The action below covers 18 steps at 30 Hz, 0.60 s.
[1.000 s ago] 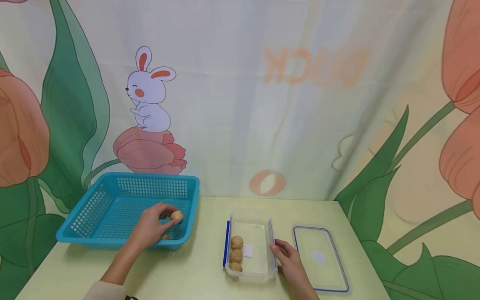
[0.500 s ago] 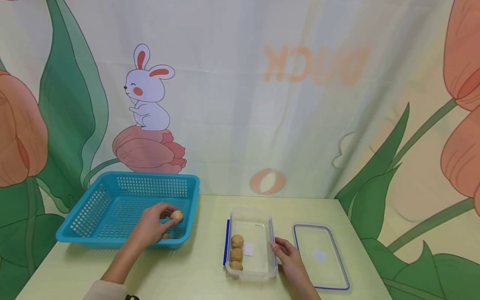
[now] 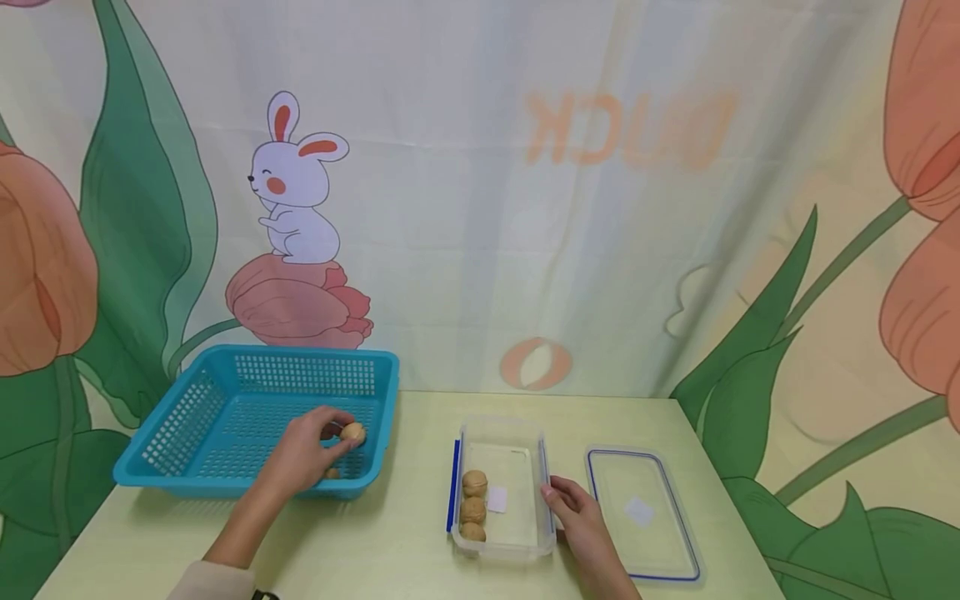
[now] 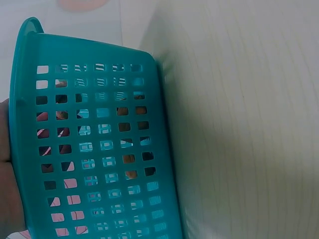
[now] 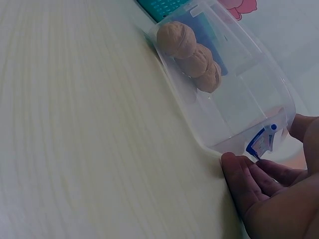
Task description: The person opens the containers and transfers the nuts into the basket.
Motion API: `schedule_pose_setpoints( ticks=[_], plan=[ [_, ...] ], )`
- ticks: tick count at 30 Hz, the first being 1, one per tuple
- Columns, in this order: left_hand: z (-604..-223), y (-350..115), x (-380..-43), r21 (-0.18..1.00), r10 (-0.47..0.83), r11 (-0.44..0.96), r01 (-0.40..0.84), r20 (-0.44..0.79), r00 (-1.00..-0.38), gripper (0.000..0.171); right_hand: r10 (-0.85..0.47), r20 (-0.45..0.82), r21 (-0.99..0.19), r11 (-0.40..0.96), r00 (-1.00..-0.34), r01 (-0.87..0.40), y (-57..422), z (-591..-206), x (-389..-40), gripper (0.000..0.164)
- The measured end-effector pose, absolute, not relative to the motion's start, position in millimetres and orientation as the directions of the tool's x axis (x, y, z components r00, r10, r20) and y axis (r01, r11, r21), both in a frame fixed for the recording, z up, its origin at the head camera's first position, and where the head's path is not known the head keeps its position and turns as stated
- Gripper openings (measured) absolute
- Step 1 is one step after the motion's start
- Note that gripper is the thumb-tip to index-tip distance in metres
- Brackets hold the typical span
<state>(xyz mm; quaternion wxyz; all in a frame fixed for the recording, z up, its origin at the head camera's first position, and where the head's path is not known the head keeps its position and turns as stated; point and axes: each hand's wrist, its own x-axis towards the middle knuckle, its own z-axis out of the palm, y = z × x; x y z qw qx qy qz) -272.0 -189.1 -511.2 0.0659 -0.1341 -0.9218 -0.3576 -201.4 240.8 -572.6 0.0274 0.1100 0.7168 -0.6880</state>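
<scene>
My left hand pinches a walnut between thumb and fingers, inside the right end of the blue perforated basket. Another walnut shows partly below that hand. The left wrist view mostly faces the basket's holed wall, with brown patches behind its holes. My right hand grips the right side of a clear plastic food container, thumb at the rim and fingers along the outer wall. Three walnuts sit in a row along the container's left wall.
A clear lid with a blue seal lies flat to the right of the container, partly behind my right forearm. A blue locking flap hangs at the container's left side. Behind the pale table hangs a printed curtain.
</scene>
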Motion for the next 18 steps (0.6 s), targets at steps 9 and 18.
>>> schedule_pose_setpoints(
  ticks=[9, 18],
  plan=[
    [-511.9, -189.9, -271.2, 0.646, 0.191, 0.705, 0.292, 0.223, -0.956, 0.032, 0.132, -0.208, -0.975, 0.046, -0.969, 0.216, 239.3, -573.3, -202.7, 0.061],
    [-511.6, -190.8, -269.8, 0.610, 0.203, 0.722, 0.327, 0.264, -0.943, 0.035, 0.134, -0.226, -0.971, 0.047, -0.965, 0.234, 241.1, -574.5, -205.0, 0.061]
  ],
)
